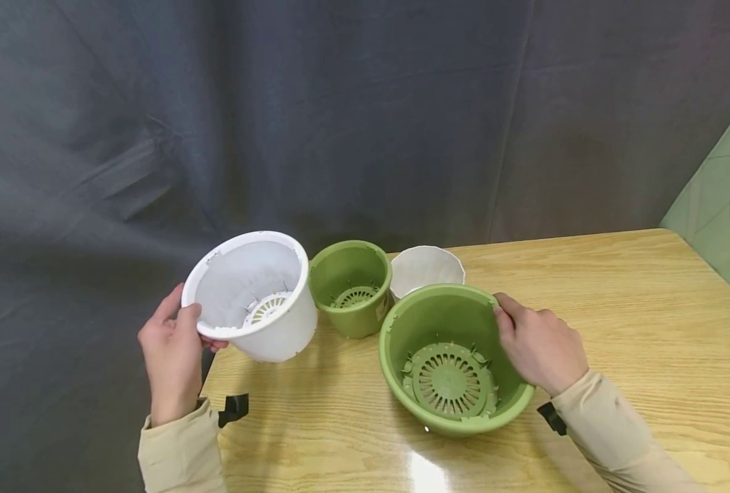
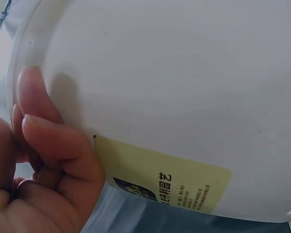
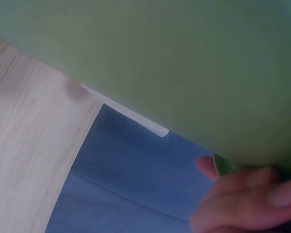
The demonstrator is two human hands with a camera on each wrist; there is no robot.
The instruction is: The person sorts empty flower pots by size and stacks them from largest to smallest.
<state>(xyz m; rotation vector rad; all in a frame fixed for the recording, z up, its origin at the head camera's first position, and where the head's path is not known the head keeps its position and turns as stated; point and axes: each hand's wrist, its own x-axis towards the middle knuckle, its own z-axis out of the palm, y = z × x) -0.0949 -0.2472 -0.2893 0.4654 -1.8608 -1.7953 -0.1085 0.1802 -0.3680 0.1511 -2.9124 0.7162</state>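
Observation:
A white plastic flowerpot [image 1: 254, 287] with a slotted base is tilted in the air at the left. My left hand [image 1: 177, 342] grips its rim, thumb over the edge and fingers beneath. The left wrist view shows a yellow-green label [image 2: 165, 174] on the pot's outer wall beside the curled fingers. My right hand [image 1: 544, 342] pinches the right rim of a large green flowerpot [image 1: 451, 308], whose slotted bottom faces up toward the head camera. In the right wrist view the green wall fills the upper part, with fingertips [image 3: 262, 179] at its edge.
A smaller green flowerpot [image 1: 353, 274] stands at the back of the wooden table [image 1: 618, 294]. Beside it is a white pot [image 1: 426, 263], partly hidden by the large green one. A dark curtain [image 1: 365, 123] hangs behind the table.

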